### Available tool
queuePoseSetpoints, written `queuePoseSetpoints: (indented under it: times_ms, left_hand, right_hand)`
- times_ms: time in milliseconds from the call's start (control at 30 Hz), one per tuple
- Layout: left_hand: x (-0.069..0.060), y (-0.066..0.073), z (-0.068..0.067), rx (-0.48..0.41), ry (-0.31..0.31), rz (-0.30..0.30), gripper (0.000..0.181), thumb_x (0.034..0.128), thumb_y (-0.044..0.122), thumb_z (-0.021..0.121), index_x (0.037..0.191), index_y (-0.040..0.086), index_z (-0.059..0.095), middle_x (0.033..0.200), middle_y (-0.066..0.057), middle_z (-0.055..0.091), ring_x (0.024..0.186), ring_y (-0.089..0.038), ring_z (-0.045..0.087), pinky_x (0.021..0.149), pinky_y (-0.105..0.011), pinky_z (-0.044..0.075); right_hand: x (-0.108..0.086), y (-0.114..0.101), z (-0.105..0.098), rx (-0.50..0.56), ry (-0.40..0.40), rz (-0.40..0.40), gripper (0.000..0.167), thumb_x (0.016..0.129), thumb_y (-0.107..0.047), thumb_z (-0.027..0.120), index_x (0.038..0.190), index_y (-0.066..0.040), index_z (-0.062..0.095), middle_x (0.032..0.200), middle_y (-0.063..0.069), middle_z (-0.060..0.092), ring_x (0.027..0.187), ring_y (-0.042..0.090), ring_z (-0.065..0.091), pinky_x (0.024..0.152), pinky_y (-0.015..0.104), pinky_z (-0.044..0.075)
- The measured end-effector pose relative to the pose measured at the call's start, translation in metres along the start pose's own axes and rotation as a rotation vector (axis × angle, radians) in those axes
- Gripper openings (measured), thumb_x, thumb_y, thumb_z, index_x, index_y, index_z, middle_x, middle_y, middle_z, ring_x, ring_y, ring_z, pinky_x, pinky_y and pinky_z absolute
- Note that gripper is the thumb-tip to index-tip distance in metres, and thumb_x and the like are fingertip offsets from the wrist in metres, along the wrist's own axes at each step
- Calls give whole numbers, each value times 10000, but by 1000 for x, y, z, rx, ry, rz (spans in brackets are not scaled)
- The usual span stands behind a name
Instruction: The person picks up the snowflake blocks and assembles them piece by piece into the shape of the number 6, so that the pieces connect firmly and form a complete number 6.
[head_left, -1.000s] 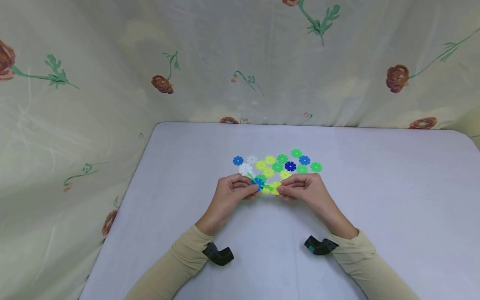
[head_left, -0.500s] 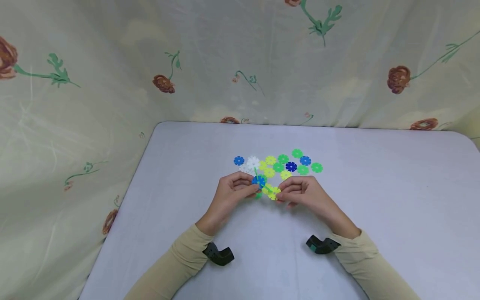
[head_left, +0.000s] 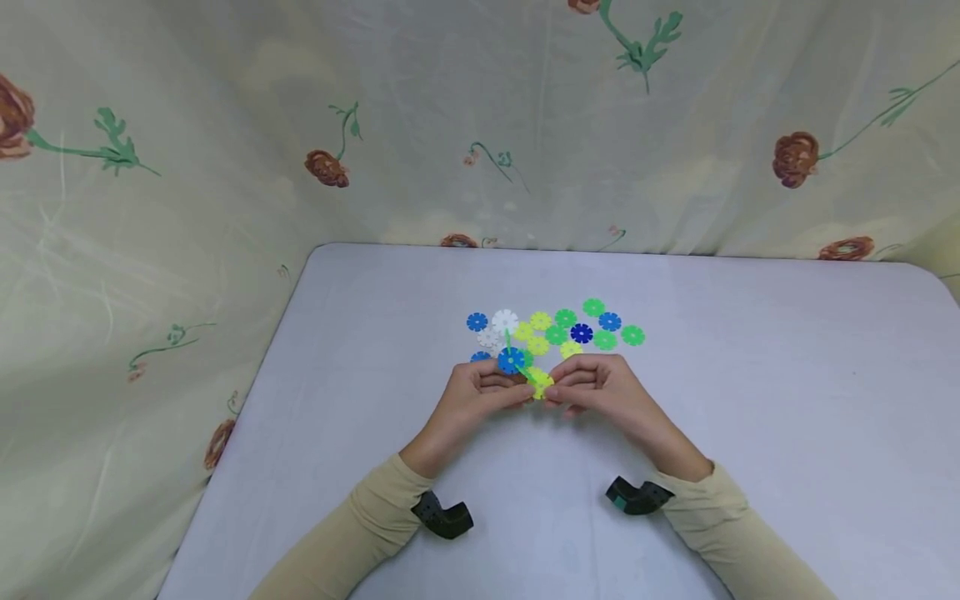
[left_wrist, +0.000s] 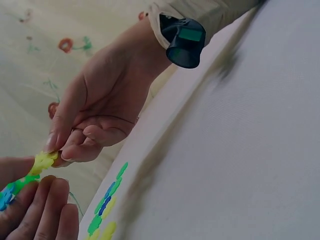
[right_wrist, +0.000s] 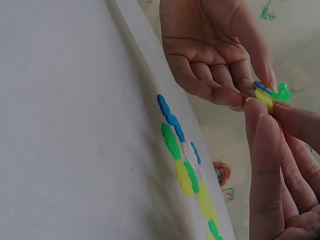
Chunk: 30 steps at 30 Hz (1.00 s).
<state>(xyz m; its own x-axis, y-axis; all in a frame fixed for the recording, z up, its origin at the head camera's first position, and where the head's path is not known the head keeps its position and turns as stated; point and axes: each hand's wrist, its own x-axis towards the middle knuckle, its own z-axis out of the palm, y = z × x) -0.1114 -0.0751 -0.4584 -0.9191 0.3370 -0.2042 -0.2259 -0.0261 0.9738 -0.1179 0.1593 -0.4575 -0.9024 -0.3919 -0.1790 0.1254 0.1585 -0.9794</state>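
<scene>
Both hands hold a small chain of joined plastic snowflake discs above the white table (head_left: 787,433). My right hand (head_left: 603,383) pinches the yellow snowflake disc (head_left: 541,384) at its near end between thumb and fingertips. The left hand (head_left: 480,396) grips the chain there too, its thumb against that yellow disc. A blue snowflake disc (head_left: 512,360) stands out above the left fingers. Green discs seen nearly edge-on adjoin it, and a white snowflake disc (head_left: 505,320) appears to top the chain. In the right wrist view, a green disc (right_wrist: 282,92) shows between the hands.
Loose snowflake discs lie flat beyond the hands: several green discs (head_left: 604,340), yellow discs (head_left: 540,321), a dark blue disc (head_left: 581,333) and lighter blue discs (head_left: 610,321). A flower-patterned curtain (head_left: 420,125) hangs behind the table.
My left hand has shifted right, its fingers moving from the blue disc to the yellow end. The right hand has come slightly left with the yellow disc. A loose blue disc now shows beside the left hand.
</scene>
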Motion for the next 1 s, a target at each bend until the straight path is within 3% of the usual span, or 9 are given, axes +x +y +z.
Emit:
queuePoseSetpoints:
  times_ms: [200,433,600,833,1000]
  left_hand:
    - [-1,1,2,-12,12,0,201,904,60,781,1037,-76,717,982,-168,793,942,-239,782,910,-412,646]
    - [0,0,2,-12,15,-10,225,877,26,796,1055,-83,712,938,-131,785,856,-151,783,866,-370,657]
    - [0,1,1,-17,25,-6,212,884,17,787,1051,-89,712,903,-93,775,840,-138,773,892,-431,651]
    - [0,4,1,-25,55,-20,195,874,4,792,1031,-84,715,886,-58,759,831,-128,766,919,-465,638]
    - [1,4,-1,-38,50,-13,185,872,2,793,1011,-90,713,877,-64,763,833,-168,776,914,-463,640]
  right_hand:
    - [0,-1,3,6,0,-3,264,935,-124,766,1113,54,687,898,26,806,865,250,787,686,364,659]
    - [1,2,5,-13,-1,-11,274,929,-133,777,1108,55,690,918,68,802,852,250,782,694,385,661]
    - [2,1,-2,-61,-10,-29,283,944,-185,771,1125,23,708,969,78,797,866,277,779,714,415,666]
    - [8,-2,-24,-148,82,-20,342,970,-249,747,1169,25,700,1062,211,772,917,233,781,727,369,666]
    - [16,-2,-36,-286,131,13,348,967,-219,750,1213,19,694,1134,223,752,933,250,779,722,311,662]
